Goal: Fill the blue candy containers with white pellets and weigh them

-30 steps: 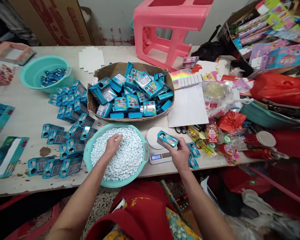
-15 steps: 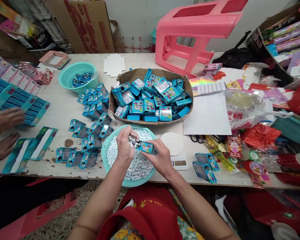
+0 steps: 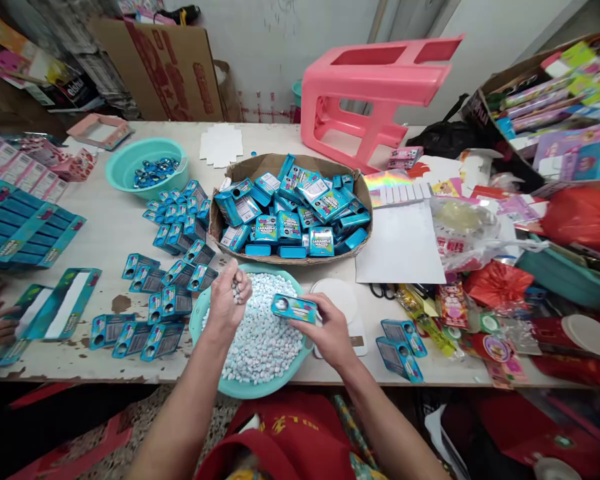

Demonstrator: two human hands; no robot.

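The basin [image 3: 243, 389] at the tabletop [image 3: 105, 283] edge looks heavy with pale candies [image 3: 260, 347], best lifted by opposite rims; above it, the right hand [image 3: 333, 330] pinches a container [image 3: 294, 309], likely light, stiff and slick, by one end; the left hand [image 3: 225, 307] curls around loose candies.

My left hand [image 3: 227, 298] holds some candies above the basin [image 3: 224, 387] of pale candies; my right hand [image 3: 327, 330] holds a blue tin [image 3: 294, 309] over its right side. Beyond the basin sits a carton [image 3: 215, 230] of tins.
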